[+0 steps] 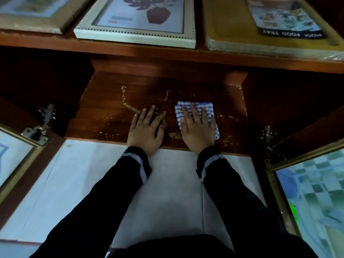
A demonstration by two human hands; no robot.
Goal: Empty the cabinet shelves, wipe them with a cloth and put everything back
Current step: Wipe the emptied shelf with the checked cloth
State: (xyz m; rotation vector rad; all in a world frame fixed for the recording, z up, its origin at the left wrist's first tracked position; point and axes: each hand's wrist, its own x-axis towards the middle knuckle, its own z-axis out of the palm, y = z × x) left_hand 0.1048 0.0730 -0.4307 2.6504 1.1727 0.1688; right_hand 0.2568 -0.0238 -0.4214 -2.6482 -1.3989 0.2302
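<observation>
The bottom cabinet shelf is dark brown wood with flaked, worn patches, and nothing stands on it. A folded blue-and-white checked cloth lies on its right half. My right hand presses flat on the cloth with straight fingers. Beside it, my left hand rests flat on the bare wood, fingers spread, holding nothing. Both arms wear dark sleeves with a pale cuff stripe.
On top of the cabinet lie a white-framed flower picture, a wooden-framed picture at left and a wrapped food tray at right. Both glass doors stand open, with metal hinges. Pale floor tiles lie below.
</observation>
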